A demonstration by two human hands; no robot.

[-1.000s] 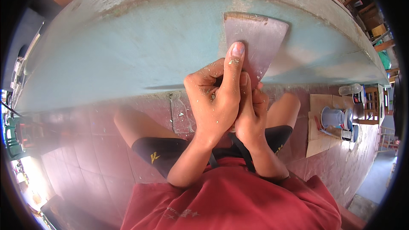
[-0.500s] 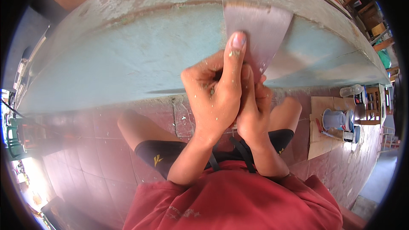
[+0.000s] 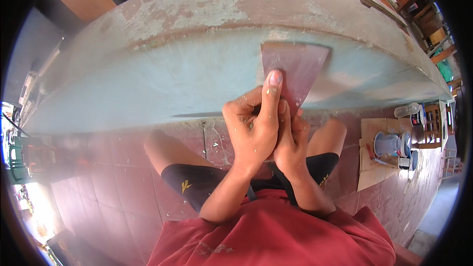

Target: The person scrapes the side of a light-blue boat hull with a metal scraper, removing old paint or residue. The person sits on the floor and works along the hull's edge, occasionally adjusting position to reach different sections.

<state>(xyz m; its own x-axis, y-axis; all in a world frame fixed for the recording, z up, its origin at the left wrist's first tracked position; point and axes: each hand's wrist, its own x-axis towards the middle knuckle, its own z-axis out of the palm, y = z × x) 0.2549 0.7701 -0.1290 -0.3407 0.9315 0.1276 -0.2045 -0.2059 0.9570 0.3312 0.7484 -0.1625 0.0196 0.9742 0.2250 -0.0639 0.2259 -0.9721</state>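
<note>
Scraper (image 3: 301, 69) has dropped from the brown edge (image 3: 217, 30) since the last frame; blade now sits over the blue wall face (image 3: 197, 76). Left hand (image 3: 253, 130) grips it, thumb flat on blade. Right hand (image 3: 291, 143) closed around its lower end, handle hidden. Flakes on left hand.

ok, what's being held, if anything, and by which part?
A wide-bladed metal scraper, held by the left hand and right hand at its narrow end; left thumb lies on the blade. Any handle is hidden.
</note>
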